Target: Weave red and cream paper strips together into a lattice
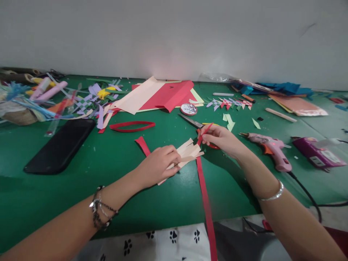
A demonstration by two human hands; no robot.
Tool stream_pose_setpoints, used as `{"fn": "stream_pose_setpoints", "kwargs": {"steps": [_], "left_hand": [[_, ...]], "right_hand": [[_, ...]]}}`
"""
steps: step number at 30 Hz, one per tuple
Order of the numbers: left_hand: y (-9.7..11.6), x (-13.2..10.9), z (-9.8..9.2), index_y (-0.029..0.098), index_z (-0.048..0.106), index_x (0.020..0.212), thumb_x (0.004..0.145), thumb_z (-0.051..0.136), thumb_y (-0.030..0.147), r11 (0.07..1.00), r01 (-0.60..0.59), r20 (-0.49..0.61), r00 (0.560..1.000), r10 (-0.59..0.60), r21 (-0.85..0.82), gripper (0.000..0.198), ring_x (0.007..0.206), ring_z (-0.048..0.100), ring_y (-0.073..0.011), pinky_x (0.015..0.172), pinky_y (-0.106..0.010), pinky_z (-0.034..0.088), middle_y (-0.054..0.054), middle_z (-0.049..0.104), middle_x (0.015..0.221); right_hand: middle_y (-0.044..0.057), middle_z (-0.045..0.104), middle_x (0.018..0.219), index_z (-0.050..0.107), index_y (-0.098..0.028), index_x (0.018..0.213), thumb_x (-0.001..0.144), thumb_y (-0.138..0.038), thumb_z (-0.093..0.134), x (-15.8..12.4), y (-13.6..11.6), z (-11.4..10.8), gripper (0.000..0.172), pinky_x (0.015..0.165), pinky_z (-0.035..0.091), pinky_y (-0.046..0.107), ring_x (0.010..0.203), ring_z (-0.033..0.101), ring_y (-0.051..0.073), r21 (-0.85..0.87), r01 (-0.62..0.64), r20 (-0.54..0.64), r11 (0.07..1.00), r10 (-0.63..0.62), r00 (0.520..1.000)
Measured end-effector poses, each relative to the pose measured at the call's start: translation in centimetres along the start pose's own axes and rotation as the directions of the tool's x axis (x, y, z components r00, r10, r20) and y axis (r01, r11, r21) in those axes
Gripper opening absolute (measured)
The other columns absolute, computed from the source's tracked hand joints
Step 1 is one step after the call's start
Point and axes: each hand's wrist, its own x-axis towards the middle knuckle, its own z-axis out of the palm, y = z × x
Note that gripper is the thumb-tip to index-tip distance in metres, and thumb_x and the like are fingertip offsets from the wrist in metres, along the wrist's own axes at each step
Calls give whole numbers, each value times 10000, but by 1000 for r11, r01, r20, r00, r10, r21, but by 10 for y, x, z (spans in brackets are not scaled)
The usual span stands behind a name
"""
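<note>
Several cream paper strips (186, 149) lie fanned out on the green table. My left hand (162, 162) is closed over their near end, fingers curled and pressing them down. Between the thumb and fingers of my right hand (214, 137) is a red paper strip (206, 133), pinched at the strips' far end. Another long red length (204, 185) runs from there down over the table's front edge. One more red end (142, 145) sticks out beyond my left hand. Scissors (191, 120) lie just behind my right hand, which partly hides their handles.
A pink glue gun (272, 146) and a purple box (317, 154) with a cord stand at right. On the left lies a black phone (61, 146). Behind are a red paper loop (132, 126), red sheets (176, 95), a round tin (188, 109) and woven paper strips (230, 104).
</note>
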Motion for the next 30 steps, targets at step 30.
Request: {"fn": "stream_pose_setpoints", "kwargs": {"steps": [30], "left_hand": [[-1, 0, 1, 165, 478, 743, 785, 511, 155, 999, 35, 9, 999, -34, -22, 55, 779, 499, -175, 688, -306, 411, -32, 500, 823]], "right_hand": [[-23, 585, 588, 516, -169, 685, 643, -196, 580, -6, 1, 4, 81, 538, 448, 222, 516, 532, 75, -29, 82, 41, 996, -80, 996]]}}
